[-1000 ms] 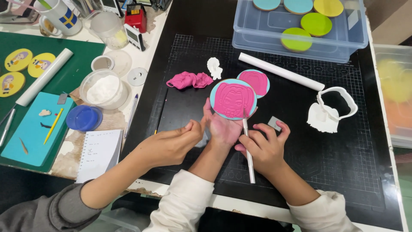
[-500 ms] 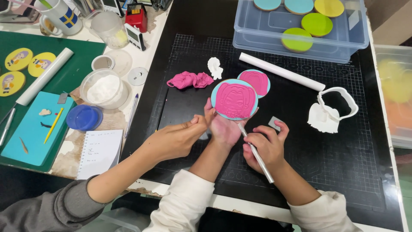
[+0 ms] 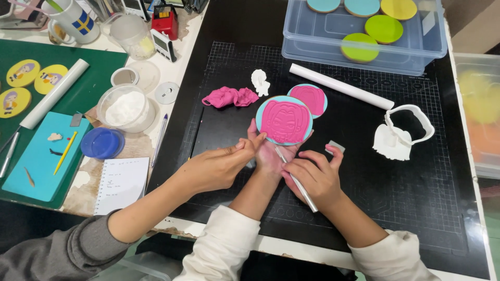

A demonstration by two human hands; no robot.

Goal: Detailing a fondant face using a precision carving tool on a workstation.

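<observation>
— What colours are showing on the round cookie (image 3: 285, 120) in the middle?

— Pink icing with an embossed figure pattern is sitting on a turquoise base. The second cookie (image 3: 310, 97) just beyond it is wearing the same pink on turquoise.

— And the lump of fondant (image 3: 229, 97) to the left?

— Magenta pink, lying on the black cutting mat (image 3: 416, 198), which is showing a fine white grid.

— Anything brighter far off?

— The clear plastic box (image 3: 364, 36) is holding lime green, yellow and turquoise discs. Far left, a green mat (image 3: 94, 88) is carrying yellow discs (image 3: 23, 73) with small cartoon figures.
</observation>
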